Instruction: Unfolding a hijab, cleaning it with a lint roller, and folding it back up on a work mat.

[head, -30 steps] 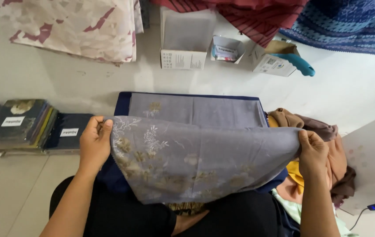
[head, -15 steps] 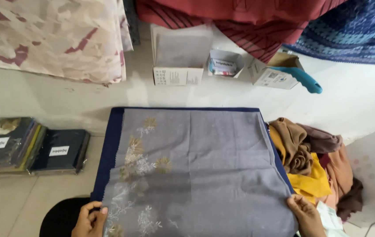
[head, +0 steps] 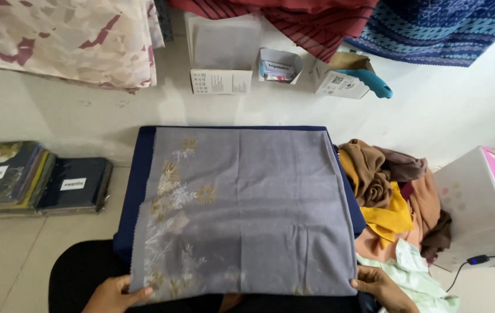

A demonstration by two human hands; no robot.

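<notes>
Lowered flat since a second ago, grey embroidered cloth [head: 247, 208] lay over navy fabric [head: 143, 156], my left hand [head: 114, 294] and right hand [head: 382, 285] apparently pinching its near corners, fingers clenched on it.

This is looking like a small scarf or fabric seller's packing room: patterned cloths [head: 73, 40] are hanging at the far wall, packaged folded scarves [head: 33, 177] are lying stacked on the tiled floor [head: 15, 255] at left, small cardboard boxes [head: 221, 55] are standing far, loose scarves [head: 392, 191] are piling at right
</notes>
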